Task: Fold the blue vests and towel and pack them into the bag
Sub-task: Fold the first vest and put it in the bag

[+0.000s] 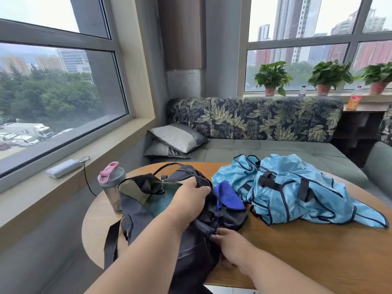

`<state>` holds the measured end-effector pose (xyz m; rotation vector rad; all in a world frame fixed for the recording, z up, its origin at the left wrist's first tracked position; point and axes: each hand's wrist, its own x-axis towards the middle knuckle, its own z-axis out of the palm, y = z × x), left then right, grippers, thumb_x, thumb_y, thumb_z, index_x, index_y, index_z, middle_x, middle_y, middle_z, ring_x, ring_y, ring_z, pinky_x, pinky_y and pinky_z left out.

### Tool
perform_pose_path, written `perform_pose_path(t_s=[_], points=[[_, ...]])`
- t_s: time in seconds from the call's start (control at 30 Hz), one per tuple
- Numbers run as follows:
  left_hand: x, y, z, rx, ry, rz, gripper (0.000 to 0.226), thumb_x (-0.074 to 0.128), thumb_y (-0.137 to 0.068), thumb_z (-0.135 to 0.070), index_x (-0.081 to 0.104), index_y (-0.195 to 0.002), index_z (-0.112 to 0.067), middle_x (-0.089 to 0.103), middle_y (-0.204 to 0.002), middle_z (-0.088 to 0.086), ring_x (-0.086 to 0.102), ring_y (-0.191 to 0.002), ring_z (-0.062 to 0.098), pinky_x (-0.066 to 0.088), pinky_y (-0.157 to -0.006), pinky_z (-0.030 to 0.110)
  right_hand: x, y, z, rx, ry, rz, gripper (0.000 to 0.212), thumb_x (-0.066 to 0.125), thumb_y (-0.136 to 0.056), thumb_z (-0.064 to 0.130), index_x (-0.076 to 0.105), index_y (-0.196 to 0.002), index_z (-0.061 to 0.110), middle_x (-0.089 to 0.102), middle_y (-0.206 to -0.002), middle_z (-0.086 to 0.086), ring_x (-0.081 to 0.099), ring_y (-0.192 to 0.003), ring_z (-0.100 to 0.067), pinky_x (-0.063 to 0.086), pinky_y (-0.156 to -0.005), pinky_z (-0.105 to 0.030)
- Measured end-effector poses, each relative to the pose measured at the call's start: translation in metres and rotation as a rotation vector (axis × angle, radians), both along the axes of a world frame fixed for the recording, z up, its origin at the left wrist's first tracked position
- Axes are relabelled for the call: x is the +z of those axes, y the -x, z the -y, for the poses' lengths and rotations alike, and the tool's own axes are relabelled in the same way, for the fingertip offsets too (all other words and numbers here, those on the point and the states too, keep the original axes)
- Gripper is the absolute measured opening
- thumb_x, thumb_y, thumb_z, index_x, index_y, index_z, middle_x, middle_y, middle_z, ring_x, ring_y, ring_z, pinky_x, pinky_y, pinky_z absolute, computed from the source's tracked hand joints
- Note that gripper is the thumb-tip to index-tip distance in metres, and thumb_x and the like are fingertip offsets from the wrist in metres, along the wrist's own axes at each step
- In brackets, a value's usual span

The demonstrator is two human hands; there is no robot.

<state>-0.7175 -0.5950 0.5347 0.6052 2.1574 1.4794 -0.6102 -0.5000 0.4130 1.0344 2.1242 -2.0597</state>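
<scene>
A dark bag lies open on the wooden table, with something light blue showing inside it. My left hand grips the bag's far rim near the opening. My right hand pinches the bag's near edge by a zipper pull. A dark blue towel lies against the bag's right side. To the right, a crumpled heap of light blue vests with black trim and straps rests on the table.
A shaker bottle with a pink lid stands left of the bag near the table edge. A green sofa with grey pillows sits behind the table. A power bank with a cable lies on the window sill.
</scene>
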Motion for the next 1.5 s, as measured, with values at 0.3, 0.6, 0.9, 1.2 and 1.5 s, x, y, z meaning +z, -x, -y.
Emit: perform_pose_path(t_s=[0.3, 0.6, 0.9, 1.2, 1.5], points=[[-0.014, 0.028, 0.031, 0.076, 0.427, -0.646, 0.026, 0.038, -0.102, 0.000, 0.062, -0.110, -0.008, 0.070, -0.115, 0.012, 0.066, -0.108, 0.033, 0.050, -0.091, 0.038, 0.026, 0.002, -0.023, -0.169, -0.074, -0.081, 0.018, 0.059, -0.089, 0.007, 0.076, -0.093, 0.005, 0.072, -0.073, -0.006, 0.065, -0.066, -0.021, 0.045, -0.063, -0.031], [-0.024, 0.056, 0.058, 0.062, 0.519, -0.676, 0.038, 0.043, -0.099, 0.001, 0.068, -0.126, -0.005, 0.073, -0.119, 0.012, 0.067, -0.113, 0.029, 0.050, -0.101, 0.043, 0.030, 0.006, -0.020, -0.210, -0.195, -0.046, 0.023, 0.056, -0.100, 0.017, 0.071, -0.114, 0.007, 0.070, -0.092, -0.004, 0.062, -0.074, -0.015, 0.046, -0.060, -0.022], [-0.053, 0.071, 0.070, -0.001, 0.696, -0.812, 0.038, 0.042, -0.097, -0.002, 0.068, -0.123, -0.012, 0.068, -0.125, 0.007, 0.066, -0.114, 0.029, 0.054, -0.095, 0.040, 0.035, 0.005, -0.016, -0.268, -0.246, -0.062, 0.015, 0.058, -0.101, 0.024, 0.071, -0.105, 0.018, 0.072, -0.107, -0.009, 0.063, -0.084, -0.019, 0.050, -0.071, -0.030], [-0.052, 0.055, 0.076, 0.032, 0.400, -0.316, 0.035, 0.045, -0.096, -0.009, 0.074, -0.115, -0.016, 0.073, -0.115, 0.006, 0.066, -0.111, 0.029, 0.054, -0.094, 0.041, 0.048, 0.017, -0.013, -0.279, -0.297, -0.114, 0.023, 0.059, -0.103, 0.032, 0.071, -0.100, 0.013, 0.072, -0.098, -0.010, 0.066, -0.086, -0.022, 0.053, -0.079, -0.035], [0.002, 0.015, 0.042, 0.136, 0.183, -0.385, 0.023, 0.049, -0.096, -0.026, 0.070, -0.098, -0.036, 0.072, -0.078, -0.011, 0.064, -0.069, 0.013, 0.044, -0.061, 0.028, 0.045, -0.011, -0.049, -0.428, -0.205, -0.124, 0.017, 0.059, -0.102, 0.030, 0.071, -0.101, 0.018, 0.070, -0.091, -0.008, 0.062, -0.076, -0.020, 0.046, -0.071, -0.032]])
